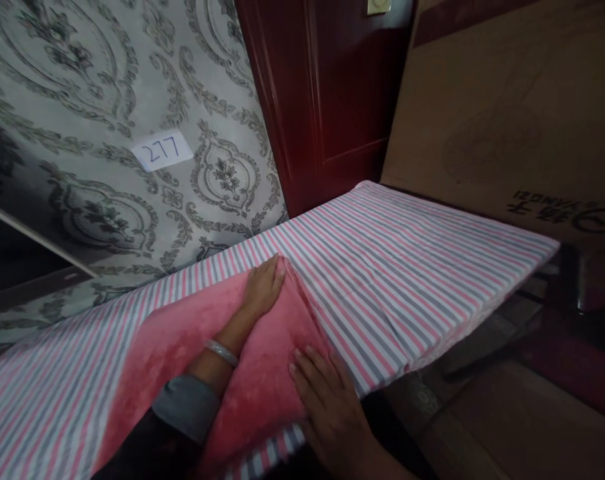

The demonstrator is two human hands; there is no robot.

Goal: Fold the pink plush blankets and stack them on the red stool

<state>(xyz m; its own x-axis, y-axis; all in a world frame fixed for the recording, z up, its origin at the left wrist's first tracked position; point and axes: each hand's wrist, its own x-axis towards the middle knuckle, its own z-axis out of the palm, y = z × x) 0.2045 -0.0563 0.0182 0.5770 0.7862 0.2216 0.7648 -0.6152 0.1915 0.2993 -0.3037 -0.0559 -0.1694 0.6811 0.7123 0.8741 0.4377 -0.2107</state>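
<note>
A pink plush blanket (252, 393), seemingly folded into a flat block, lies on a bed-like surface under a striped sheet (392, 267) of pink, grey and white. My left hand (265, 287) rests flat on the blanket's far corner, its fingers stretched toward the wall. Nearer to me, my right hand (327, 400) lies along the blanket's right edge, palm down with the fingers a little apart. Neither hand is gripping anything. A silver bracelet (222, 352) circles my left wrist, below a pushed-up dark sleeve (187, 403).
Patterned wallpaper (227, 173) with a paper label (162, 150) reading 277 borders the far side. Behind the sheet stand a dark red door (342, 87) and a large cardboard box (492, 107). Another brown box-like surface (527, 420) sits lower right, past the sheeted edge.
</note>
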